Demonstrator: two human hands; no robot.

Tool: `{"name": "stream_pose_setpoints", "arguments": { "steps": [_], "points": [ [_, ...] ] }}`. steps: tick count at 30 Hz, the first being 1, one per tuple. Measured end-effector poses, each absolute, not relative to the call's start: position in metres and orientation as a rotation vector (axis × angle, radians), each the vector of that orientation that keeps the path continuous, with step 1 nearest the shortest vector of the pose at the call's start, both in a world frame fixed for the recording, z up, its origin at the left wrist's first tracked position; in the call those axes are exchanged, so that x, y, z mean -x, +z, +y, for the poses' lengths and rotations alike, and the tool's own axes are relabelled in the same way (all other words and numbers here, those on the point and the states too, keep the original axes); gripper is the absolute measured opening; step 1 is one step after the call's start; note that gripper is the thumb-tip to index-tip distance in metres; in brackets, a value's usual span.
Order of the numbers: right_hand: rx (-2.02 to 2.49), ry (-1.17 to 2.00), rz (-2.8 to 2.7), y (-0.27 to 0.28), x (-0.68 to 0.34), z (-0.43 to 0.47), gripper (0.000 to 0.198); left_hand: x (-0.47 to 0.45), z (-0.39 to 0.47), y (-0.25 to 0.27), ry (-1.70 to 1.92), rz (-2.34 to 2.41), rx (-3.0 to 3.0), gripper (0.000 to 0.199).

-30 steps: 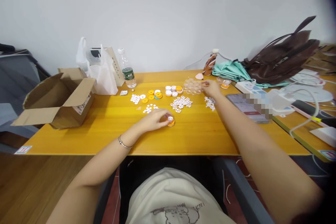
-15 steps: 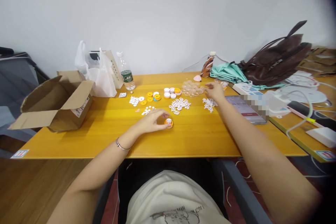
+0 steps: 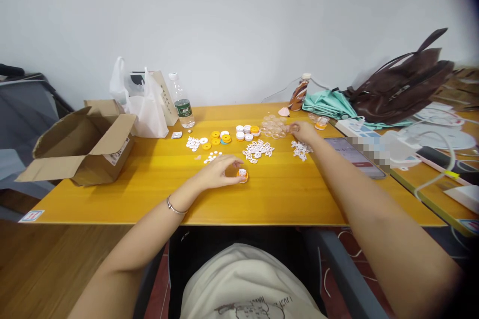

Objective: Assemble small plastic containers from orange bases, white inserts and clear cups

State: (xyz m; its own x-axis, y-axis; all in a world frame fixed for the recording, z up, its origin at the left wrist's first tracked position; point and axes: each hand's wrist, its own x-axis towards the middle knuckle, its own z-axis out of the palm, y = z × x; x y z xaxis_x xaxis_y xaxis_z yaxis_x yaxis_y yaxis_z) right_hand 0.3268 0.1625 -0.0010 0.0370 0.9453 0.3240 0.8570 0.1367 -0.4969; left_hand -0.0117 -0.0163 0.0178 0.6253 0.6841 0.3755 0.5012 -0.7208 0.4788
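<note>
My left hand (image 3: 220, 172) rests on the table with thumb and fingers curved around a small orange and white round piece (image 3: 243, 176), the thumb touching its near side. A white figure-like part sits in the middle of that piece. At the right edge of a pile of clear plastic caps (image 3: 275, 125), my right hand (image 3: 305, 132) has its fingertips drawn together; what is between them is too small to make out. White openwork cutouts (image 3: 258, 148) lie between the hands, with more white cutouts (image 3: 300, 150) below the right hand.
White and orange discs (image 3: 245, 133), yellow rings (image 3: 215, 140) and small white discs (image 3: 193, 143) lie mid-table. An open cardboard box (image 3: 101, 159), plastic bag (image 3: 149, 109) and water bottle (image 3: 183, 107) stand left. Right are a drink bottle (image 3: 299, 93), phone (image 3: 352, 157) and brown bag (image 3: 402, 87).
My right hand has shifted slightly left and nearer against the clear caps, showing more of an orange-based clear piece behind it. My left hand stays at the round piece. The view has turned slightly left.
</note>
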Motion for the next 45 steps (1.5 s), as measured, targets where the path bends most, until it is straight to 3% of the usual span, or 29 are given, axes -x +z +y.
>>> {"name": "stream_pose_setpoints", "arguments": {
  "steps": [7, 11, 17, 21, 28, 36, 45],
  "points": [
    [1.756, 0.176, -1.801, 0.033, -0.321, 0.12, 0.033, 0.012, -0.015, 0.018, 0.924, 1.0, -2.484, 0.035],
    [1.251, 0.619, -2.139, 0.054, -0.275, 0.07, 0.035, 0.012, -0.011, 0.018, 1.111, 0.992, -2.45, 0.033],
    [1.017, 0.847, -2.359, 0.063, -0.197, 0.016, 0.039, 0.009, -0.012, 0.016, 1.116, 0.902, -2.406, 0.052],
    [0.925, 0.894, -2.315, 0.054, -0.179, 0.008, 0.037, 0.01, -0.011, 0.015, 1.135, 0.89, -2.413, 0.043],
    [0.948, 1.055, -2.325, 0.022, -0.201, 0.01, 0.058, 0.006, -0.009, 0.015, 1.11, 0.965, -2.155, 0.026],
    [0.835, 0.863, -2.411, -0.009, -0.193, 0.006, 0.034, 0.008, -0.012, 0.023, 1.002, 0.77, -1.95, 0.025],
    [0.685, 1.648, -1.953, 0.013, -0.19, -0.012, 0.03, 0.01, -0.015, 0.026, 1.105, 0.633, -1.869, 0.025]
  ]
}}
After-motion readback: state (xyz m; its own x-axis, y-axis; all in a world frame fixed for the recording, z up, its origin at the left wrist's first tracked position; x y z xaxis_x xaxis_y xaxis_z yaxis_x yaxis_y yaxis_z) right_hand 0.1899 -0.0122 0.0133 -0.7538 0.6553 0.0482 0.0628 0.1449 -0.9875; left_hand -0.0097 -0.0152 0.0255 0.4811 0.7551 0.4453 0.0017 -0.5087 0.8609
